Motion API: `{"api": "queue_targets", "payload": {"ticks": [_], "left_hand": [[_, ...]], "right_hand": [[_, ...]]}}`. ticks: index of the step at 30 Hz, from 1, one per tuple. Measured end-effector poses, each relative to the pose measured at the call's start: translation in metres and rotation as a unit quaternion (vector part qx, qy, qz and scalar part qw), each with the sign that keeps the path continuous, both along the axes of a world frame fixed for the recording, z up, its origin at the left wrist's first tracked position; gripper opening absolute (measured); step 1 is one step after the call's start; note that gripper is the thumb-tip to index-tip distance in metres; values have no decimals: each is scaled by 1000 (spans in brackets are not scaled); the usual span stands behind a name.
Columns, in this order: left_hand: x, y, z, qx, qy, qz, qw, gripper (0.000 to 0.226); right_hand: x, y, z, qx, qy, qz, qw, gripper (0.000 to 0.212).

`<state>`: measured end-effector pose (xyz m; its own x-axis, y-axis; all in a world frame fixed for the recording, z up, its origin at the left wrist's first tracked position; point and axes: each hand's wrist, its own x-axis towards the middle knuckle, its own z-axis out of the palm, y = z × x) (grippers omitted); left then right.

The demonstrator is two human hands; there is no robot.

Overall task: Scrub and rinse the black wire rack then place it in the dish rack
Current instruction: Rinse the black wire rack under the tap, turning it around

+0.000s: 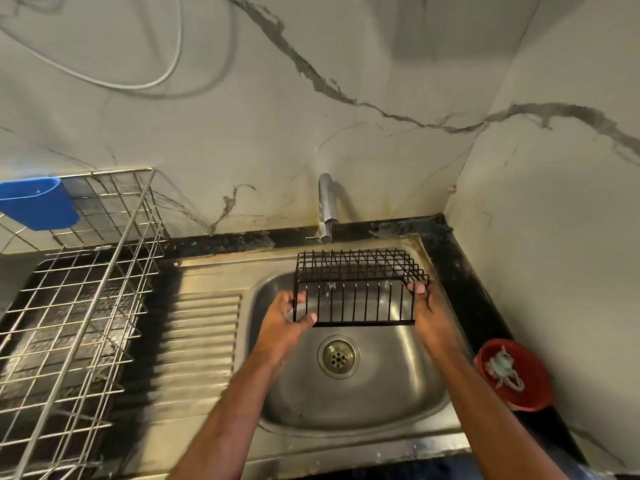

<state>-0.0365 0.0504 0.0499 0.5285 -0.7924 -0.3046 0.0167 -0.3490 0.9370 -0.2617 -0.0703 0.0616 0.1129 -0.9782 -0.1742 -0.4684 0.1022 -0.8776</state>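
So the black wire rack is up over the stainless sink, right under the chrome tap, with a thin stream of water running down through it. It's a boxy thing made of thin dark rods, a grid on top and straight vertical bars along the front.

Left hand has its grip curled round the rack's left end, thumb on the bottom bar. Right hand is grasping the right end, fingertips hooked over the top corner. Both forearms reach in from below the sink.

Left of the sink there's the ribbed metal drainboard, then the shiny wire dish rack sitting on the dark bench. A red bowl sits right of the sink.
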Motion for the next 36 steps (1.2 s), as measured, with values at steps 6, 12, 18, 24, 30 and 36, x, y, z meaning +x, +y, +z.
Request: {"api": "queue_targets", "payload": {"ticks": [6,12,18,24,30,36], "left_hand": [[-3,7,23,-35,183,15,982,52],[0,0,32,20,-25,-18,999,59],[4,-6,37,38,36,17,998,35],[8,2,45,13,240,53,969,57],[-4,-5,46,-44,212,76,973,42],[-9,-3,53,-90,151,99,979,4]], "right_hand": [[-9,6,14,7,-52,13,999,39],[-16,14,14,-6,-63,56,996,41],[-23,21,8,-18,-88,69,994,42],[-23,19,15,30,-99,50,993,49],[-12,8,13,152,-48,-8,987,86],[9,17,1,135,74,80,985,73]]}}
